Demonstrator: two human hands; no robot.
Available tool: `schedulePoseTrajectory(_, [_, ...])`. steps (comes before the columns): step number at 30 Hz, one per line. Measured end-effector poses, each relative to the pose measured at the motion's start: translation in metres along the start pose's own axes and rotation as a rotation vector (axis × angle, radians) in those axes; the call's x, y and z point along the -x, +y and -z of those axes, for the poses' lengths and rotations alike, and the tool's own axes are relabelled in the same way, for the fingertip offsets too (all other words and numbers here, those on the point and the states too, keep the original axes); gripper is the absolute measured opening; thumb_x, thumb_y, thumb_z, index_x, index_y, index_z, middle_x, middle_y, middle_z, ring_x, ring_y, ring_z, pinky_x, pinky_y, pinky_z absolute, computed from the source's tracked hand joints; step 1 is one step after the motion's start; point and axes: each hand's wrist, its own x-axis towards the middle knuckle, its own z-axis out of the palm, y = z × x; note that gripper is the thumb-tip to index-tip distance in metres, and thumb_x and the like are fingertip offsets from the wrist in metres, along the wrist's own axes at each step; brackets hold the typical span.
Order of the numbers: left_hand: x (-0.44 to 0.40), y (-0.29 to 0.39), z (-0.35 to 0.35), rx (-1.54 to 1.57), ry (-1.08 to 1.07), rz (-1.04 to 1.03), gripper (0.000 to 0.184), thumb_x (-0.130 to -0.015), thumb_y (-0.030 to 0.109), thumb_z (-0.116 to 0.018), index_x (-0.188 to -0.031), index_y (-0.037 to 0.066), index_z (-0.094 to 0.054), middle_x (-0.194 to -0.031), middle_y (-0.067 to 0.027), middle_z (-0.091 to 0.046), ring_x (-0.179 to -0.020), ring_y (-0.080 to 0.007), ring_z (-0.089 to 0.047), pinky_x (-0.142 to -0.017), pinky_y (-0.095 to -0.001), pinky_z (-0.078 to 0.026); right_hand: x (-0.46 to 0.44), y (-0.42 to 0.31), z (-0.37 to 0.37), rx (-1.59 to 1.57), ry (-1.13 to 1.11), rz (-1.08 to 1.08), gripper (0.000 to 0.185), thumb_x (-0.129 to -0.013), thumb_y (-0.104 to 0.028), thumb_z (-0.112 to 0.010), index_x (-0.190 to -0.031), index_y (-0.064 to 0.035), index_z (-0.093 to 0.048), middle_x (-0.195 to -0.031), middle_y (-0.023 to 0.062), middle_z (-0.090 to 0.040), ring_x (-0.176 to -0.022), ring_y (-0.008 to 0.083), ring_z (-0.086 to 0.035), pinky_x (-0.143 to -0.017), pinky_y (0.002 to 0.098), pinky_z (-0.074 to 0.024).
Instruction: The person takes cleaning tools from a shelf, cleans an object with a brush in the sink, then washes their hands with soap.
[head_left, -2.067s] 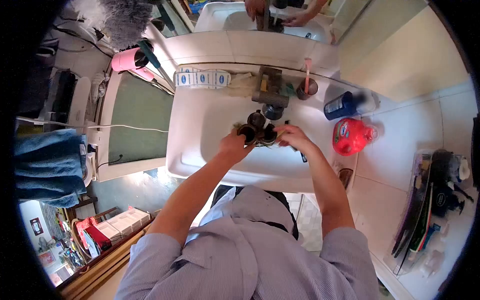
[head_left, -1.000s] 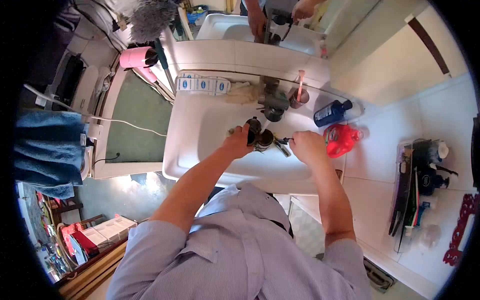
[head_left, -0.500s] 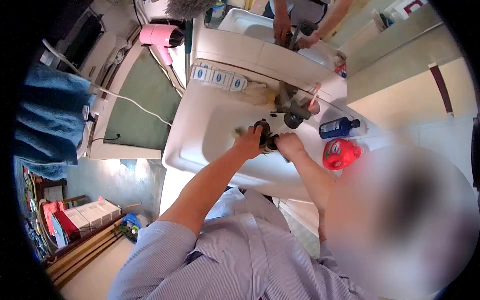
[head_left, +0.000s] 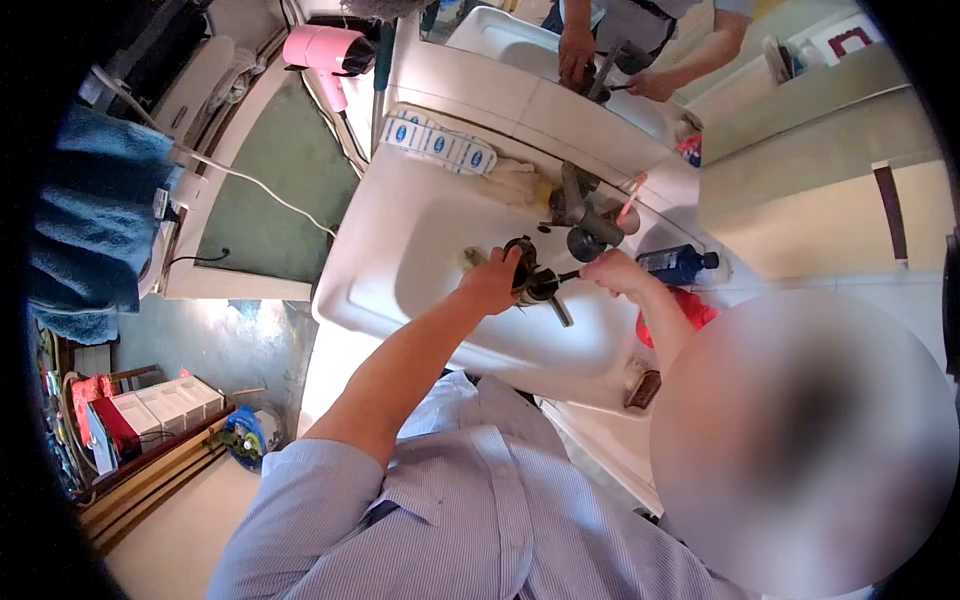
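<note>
Over the white sink basin (head_left: 425, 262), my left hand (head_left: 492, 283) is wrapped round a dark metal part (head_left: 522, 262) with several round openings. My right hand (head_left: 612, 272) is closed on the handle of a thin dark tool (head_left: 568, 276), whose far end sits at the opening of the part's lower right cup. A short greenish-grey bar (head_left: 562, 312) sticks out just below that cup. Beside my left fingers lies a small pale scrap (head_left: 470, 258) in the basin. The dark faucet (head_left: 585, 215) stands just behind the part.
Along the sink's back lie a blue-and-white patterned strip (head_left: 440, 143) and a pale cloth (head_left: 515, 182). A blue bottle (head_left: 675, 263) and a red container (head_left: 650, 328) stand right. A brown brush (head_left: 643, 388) is at the near right. A pink hair dryer (head_left: 325, 52) hangs left.
My right hand has drawn back to the right from the metal part, showing the thin tool between them. My left hand keeps its hold. The view has turned, and a blur covers the lower right.
</note>
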Motion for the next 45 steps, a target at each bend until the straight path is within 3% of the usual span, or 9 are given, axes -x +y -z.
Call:
schedulePoseTrajectory(3, [0.0,0.004,0.005,-0.013,-0.084,0.054,0.087,-0.071,0.033,-0.068,-0.138,0.005,-0.02,-0.122,-0.025,-0.041,-0.102,-0.0411,-0.054,-0.083,-0.0466,-0.049,-0.004,-0.002,-0.012,0.306,0.291,-0.029,0.022,-0.08,-0.025,-0.056,-0.082,-0.004,-0.063,-0.068,0.0086,-0.061,-0.06,0.0234,-0.061,-0.055,0.0375,-0.0489])
schedulePoseTrajectory(8, [-0.013,-0.024,-0.027,0.292,0.118,-0.044,0.044,-0.081,0.024,-0.055,-0.119,0.003,-0.046,-0.115,-0.0242,-0.052,-0.111,-0.0377,-0.049,-0.091,-0.0477,-0.041,-0.046,-0.058,-0.05,0.756,-0.038,-0.038,0.019,-0.081,-0.02,-0.049,-0.086,-0.0066,-0.061,-0.079,0.0144,-0.064,-0.077,0.0327,-0.063,-0.067,0.0434,-0.0493])
schedulePoseTrajectory(15, [0.023,0.018,-0.006,0.127,0.061,0.01,0.082,-0.068,0.015,-0.068,-0.137,0.005,-0.027,-0.126,-0.0203,-0.04,-0.103,-0.0331,-0.056,-0.078,-0.0394,-0.051,-0.04,-0.064,-0.061,0.486,0.077,-0.43,0.022,-0.078,-0.024,-0.058,-0.083,-0.0038,-0.066,-0.087,0.0212,-0.064,-0.083,0.0349,-0.062,-0.071,0.0442,-0.0488])
schedulePoseTrajectory(22, [0.023,0.009,0.003,0.105,0.153,0.021,0.086,-0.065,0.02,-0.071,-0.138,0.007,-0.028,-0.125,-0.0167,-0.042,-0.091,-0.0333,-0.06,-0.073,-0.0435,-0.051,-0.001,-0.02,-0.007,-0.757,0.08,-0.822,0.017,-0.081,-0.018,-0.056,-0.085,-0.0017,-0.063,-0.06,-0.0024,-0.045,-0.052,0.0151,-0.046,-0.049,0.0296,-0.0425])
schedulePoseTrajectory(25, [0.016,0.011,0.001,0.139,0.087,0.036,0.084,-0.065,0.025,-0.071,-0.137,0.007,-0.03,-0.125,-0.017,-0.042,-0.089,-0.0337,-0.061,-0.072,-0.0427,-0.051,0.0,-0.019,0.002,-0.407,0.086,-0.759,0.017,-0.082,-0.016,-0.057,-0.092,-0.0053,-0.064,-0.061,0.0,-0.05,-0.053,0.0191,-0.051,-0.053,0.0345,-0.0462])
schedulePoseTrajectory(27, [0.0,0.0,-0.025,0.121,0.207,-0.015,0.084,-0.065,0.029,-0.071,-0.136,0.007,-0.031,-0.123,-0.0184,-0.042,-0.087,-0.0344,-0.061,-0.073,-0.0416,-0.051,-0.011,-0.033,-0.017,0.762,0.225,0.033,0.02,-0.085,-0.017,-0.054,-0.101,-0.0083,-0.062,-0.066,0.0065,-0.059,-0.058,0.0232,-0.059,-0.053,0.0378,-0.0473])
schedulePoseTrajectory(28, [0.002,0.0,-0.021,0.116,0.208,-0.013,0.084,-0.065,0.029,-0.071,-0.136,0.007,-0.031,-0.123,-0.0184,-0.042,-0.087,-0.0344,-0.061,-0.073,-0.0416,-0.051,-0.015,-0.063,-0.016,0.985,0.074,-0.014,0.022,-0.086,-0.016,-0.05,-0.103,-0.0128,-0.063,-0.075,0.0106,-0.063,-0.067,0.0274,-0.063,-0.062,0.0415,-0.0492])
schedulePoseTrajectory(35, [0.004,0.006,-0.025,0.114,0.227,0.021,0.086,-0.065,0.031,-0.073,-0.135,0.006,-0.031,-0.119,-0.0186,-0.045,-0.085,-0.0331,-0.061,-0.073,-0.0404,-0.052,-0.015,-0.103,-0.01,1.04,-0.235,-0.148,0.024,-0.084,-0.016,-0.05,-0.103,-0.0076,-0.062,-0.082,0.0127,-0.065,-0.078,0.0277,-0.064,-0.068,0.0403,-0.0498])
schedulePoseTrajectory(45, [-0.026,0.007,-0.062,0.325,0.23,-0.045,0.052,-0.072,0.021,-0.062,-0.12,0.008,-0.047,-0.118,-0.015,-0.052,-0.107,-0.0334,-0.054,-0.08,-0.0433,-0.049,-0.022,-0.029,-0.069,-0.74,0.237,-0.954,0.005,-0.082,-0.011,-0.055,-0.081,-0.0061,-0.056,-0.064,0.0006,-0.043,-0.055,0.0138,-0.04,-0.047,0.0325,-0.033])
